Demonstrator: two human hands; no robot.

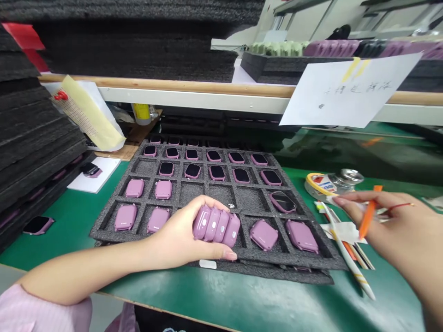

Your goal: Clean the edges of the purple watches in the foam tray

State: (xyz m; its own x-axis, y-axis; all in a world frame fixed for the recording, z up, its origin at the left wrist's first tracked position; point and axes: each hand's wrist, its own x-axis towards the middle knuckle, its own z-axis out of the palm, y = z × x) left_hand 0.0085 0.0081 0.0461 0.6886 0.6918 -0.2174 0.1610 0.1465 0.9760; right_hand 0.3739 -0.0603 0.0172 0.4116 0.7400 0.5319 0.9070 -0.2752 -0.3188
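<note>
My left hand [185, 233] is closed around a stack of several pink watch cases [217, 226], held side by side over the front edge of a black foam tray [221, 191]. The tray's pockets hold more pink watch cases [134, 187], some face down in front, some with dark screens up [192, 170] at the back. My right hand [398, 230] hovers at the right above the bench, pinching an orange pen-like tool [368, 213] between thumb and fingers.
Green bench top [270, 299]. White and striped sticks [346, 253] lie right of the tray beside a tape roll [320, 183] and metal dispenser [349, 177]. Black foam stacks [31, 138] rise at left. A paper sheet [349, 90] hangs from the shelf.
</note>
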